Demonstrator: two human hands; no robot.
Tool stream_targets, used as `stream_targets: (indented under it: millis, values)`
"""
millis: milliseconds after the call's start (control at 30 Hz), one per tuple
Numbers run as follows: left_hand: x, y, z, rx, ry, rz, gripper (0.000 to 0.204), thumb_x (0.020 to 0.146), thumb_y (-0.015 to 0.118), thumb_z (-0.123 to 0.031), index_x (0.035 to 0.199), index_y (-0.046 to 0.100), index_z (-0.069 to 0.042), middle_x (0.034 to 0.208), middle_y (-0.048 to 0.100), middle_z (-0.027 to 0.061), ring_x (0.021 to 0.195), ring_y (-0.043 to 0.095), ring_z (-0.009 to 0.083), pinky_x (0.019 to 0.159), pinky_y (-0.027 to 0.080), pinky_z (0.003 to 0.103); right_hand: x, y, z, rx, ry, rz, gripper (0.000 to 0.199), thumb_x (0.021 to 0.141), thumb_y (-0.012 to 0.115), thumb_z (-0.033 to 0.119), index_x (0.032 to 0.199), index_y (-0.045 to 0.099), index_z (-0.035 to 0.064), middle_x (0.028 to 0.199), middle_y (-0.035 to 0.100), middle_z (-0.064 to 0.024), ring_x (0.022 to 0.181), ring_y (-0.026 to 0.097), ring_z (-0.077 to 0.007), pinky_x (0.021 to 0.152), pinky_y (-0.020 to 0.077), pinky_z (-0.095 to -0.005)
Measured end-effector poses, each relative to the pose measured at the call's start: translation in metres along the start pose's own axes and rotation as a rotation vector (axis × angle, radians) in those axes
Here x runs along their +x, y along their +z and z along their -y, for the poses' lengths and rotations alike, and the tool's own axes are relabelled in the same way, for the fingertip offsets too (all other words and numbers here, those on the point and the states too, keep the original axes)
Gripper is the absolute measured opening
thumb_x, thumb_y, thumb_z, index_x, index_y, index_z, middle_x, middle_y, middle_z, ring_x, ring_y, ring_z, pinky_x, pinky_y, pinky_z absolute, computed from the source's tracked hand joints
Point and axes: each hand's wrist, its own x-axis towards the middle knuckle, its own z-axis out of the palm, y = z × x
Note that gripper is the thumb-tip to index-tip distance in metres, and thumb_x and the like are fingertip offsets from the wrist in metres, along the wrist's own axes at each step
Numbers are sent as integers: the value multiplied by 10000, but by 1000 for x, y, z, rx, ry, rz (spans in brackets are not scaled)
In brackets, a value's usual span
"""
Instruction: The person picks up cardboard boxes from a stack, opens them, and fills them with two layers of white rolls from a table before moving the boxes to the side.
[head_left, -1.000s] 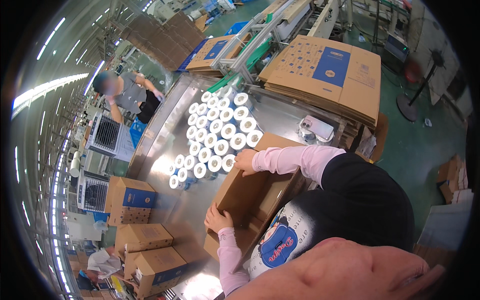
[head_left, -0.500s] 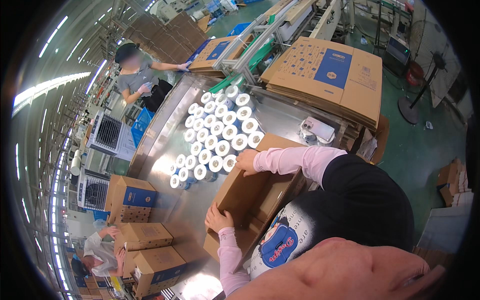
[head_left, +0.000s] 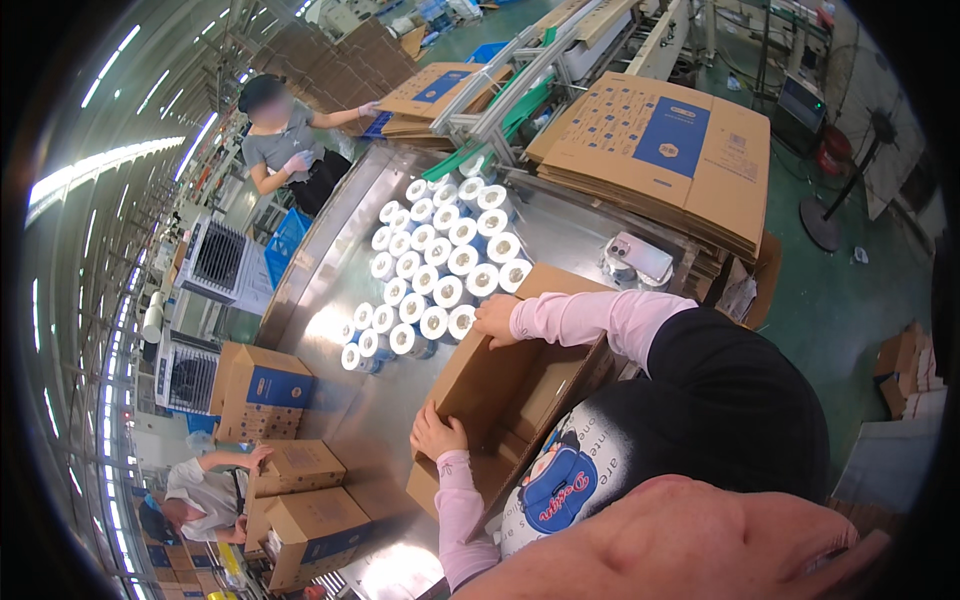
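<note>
An open cardboard box (head_left: 480,388) stands tilted in front of me on the metal table, its inside bare where I can see it. My left hand (head_left: 438,434) is closed over the box's far wall near its left end. Farther right along that same wall, my right hand (head_left: 496,320) grips the edge close to the corner. Just beyond the box, several white-topped rolls (head_left: 462,261) with bluish sides stand upright in a group. The nearest rolls are close to my right hand.
Flat cardboard cartons (head_left: 640,150) are stacked at the right beside a metal-framed conveyor (head_left: 500,100). A phone (head_left: 641,255) lies on the table (head_left: 565,215). Filled-out boxes (head_left: 300,468) stand at the left, where a co-worker (head_left: 200,497) handles one. Another person (head_left: 290,150) stands at the far side.
My hands stay on the box with hardly any movement. At the left, the co-worker's arm has reached over onto a box. The far person has shifted slightly to the right.
</note>
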Motion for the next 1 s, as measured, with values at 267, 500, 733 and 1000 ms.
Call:
stream_targets:
  millis: [267,500,733,1000]
  values:
    - [0,1,1,-5,-6,3,487,714,658,-180,1193,571,-148,1172,572,70,1129,515,266,988,322,454,0,-5,3,-16,0,15,431,754,715,379,1051,638,76,1062,635,-107,1042,589,-285,882,469,-393]
    - [1,2,2,-1,-5,8,498,713,668,-186,1200,566,-155,1174,570,61,1132,513,261,988,321,454,0,-5,1,-2,1,27,442,751,722,372,1061,624,74,1068,629,-107,1059,580,-284,880,469,-398]
    - [1,3,1,2,-17,20,500,716,667,-187,1204,566,-157,1182,570,57,1140,510,257,997,317,453,1,-1,0,4,-6,9,450,749,726,371,1065,614,70,1056,634,-109,1039,590,-289,877,473,-400]
    - [1,6,3,9,-12,18,528,707,685,-185,1220,557,-177,1202,562,57,1153,505,249,980,327,444,4,4,-3,-10,-2,13,475,755,723,375,1106,605,78,1071,634,-115,1045,592,-286,888,473,-394]
